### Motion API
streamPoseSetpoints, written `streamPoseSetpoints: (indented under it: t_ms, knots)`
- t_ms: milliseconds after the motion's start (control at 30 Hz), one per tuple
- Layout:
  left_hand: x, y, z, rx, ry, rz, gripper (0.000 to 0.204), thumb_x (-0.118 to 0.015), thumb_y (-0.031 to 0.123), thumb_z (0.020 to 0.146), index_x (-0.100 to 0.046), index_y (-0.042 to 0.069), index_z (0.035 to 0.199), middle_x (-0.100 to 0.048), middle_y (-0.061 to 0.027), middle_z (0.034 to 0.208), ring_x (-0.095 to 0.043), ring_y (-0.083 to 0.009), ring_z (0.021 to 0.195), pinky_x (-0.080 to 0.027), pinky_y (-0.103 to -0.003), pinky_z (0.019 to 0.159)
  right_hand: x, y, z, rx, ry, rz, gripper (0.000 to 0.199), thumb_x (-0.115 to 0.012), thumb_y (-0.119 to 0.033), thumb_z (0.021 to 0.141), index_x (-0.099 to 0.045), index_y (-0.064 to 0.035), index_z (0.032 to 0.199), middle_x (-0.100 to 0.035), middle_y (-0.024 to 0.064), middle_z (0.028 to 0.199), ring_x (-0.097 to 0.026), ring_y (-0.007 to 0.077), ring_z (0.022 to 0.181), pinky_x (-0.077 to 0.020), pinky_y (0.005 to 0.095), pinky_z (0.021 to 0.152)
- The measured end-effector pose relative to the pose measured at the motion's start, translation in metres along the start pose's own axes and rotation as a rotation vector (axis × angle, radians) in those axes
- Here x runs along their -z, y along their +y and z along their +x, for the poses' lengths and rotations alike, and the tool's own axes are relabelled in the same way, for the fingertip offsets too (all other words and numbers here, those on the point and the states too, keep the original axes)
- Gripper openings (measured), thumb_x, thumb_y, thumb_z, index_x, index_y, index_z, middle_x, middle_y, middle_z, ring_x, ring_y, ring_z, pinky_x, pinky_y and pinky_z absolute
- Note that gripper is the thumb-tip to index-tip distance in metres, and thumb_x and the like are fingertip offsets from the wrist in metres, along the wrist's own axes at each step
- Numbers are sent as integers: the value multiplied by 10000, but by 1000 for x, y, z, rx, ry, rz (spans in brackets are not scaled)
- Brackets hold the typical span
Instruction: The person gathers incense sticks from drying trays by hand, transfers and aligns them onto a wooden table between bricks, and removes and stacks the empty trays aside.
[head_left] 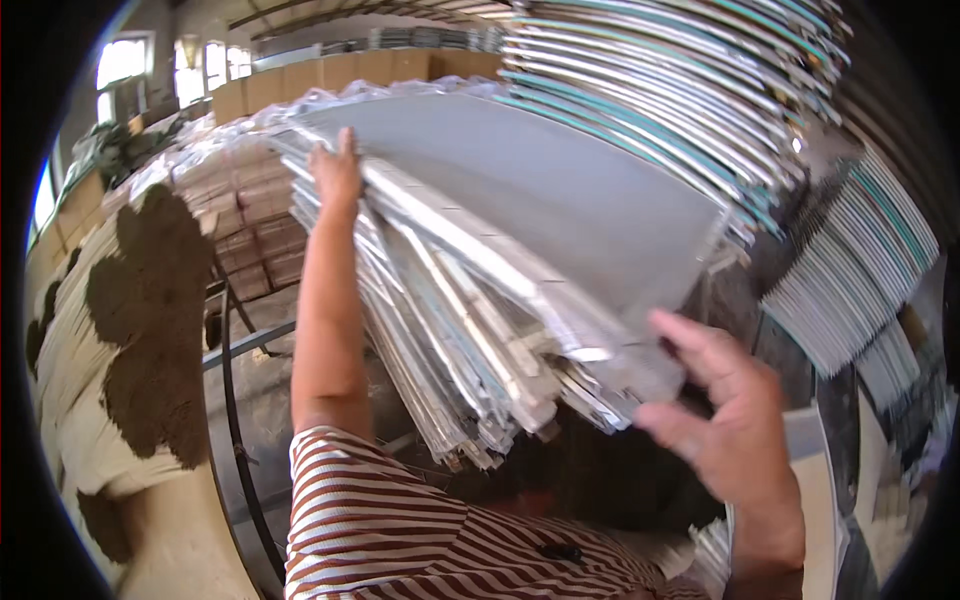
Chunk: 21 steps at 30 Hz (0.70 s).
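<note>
A large grey panel with a pale metal rim lies tilted on top of a fanned pile of framed panels. At the rim's far left end is my left hand, holding the edge with one finger pointing up. My right hand straddles the near right corner of the same panel, fingers above and thumb below; motion blurs this corner. Beneath the top panel, the ends of the other frames stick out unevenly toward me. The undersides of my fingers are hidden.
A tall stack of framed panels with teal strips rises at the back right. Another stack stands farther right. Wrapped brown boxes are behind on the left. A pale, dark-patched covered mass and a metal bar are at left.
</note>
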<state>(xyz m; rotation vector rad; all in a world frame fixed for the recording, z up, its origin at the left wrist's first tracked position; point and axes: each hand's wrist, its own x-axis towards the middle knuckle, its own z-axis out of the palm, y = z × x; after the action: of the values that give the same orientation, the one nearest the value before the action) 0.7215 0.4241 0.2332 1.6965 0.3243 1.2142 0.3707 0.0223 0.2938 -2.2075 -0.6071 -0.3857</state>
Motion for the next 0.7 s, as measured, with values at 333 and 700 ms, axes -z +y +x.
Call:
streamPoseSetpoints:
  t_ms: [333, 700]
  knots:
    - [7, 10, -105, 291, -403, -478, 517, -404, 412, 965, -477, 63, 1339, -550, -136, 1253, -512, -293, 1123, -371, -416, 1023, -37, 65, -38, 370, 460, -523, 707, -759, -458, 672, -536, -121, 1252, -386, 205, 1363, -367, 380, 1271, -268, 582, 1049]
    - [37, 23, -179, 133, -515, -282, 520, -431, 372, 957, -452, 14, 1333, -527, -178, 1267, -498, -319, 1151, -366, -430, 1031, -62, 98, 4, 497, 619, -638, 307, -661, -202, 717, -654, 0, 948, -587, 116, 970, -506, 252, 995, -532, 326, 776]
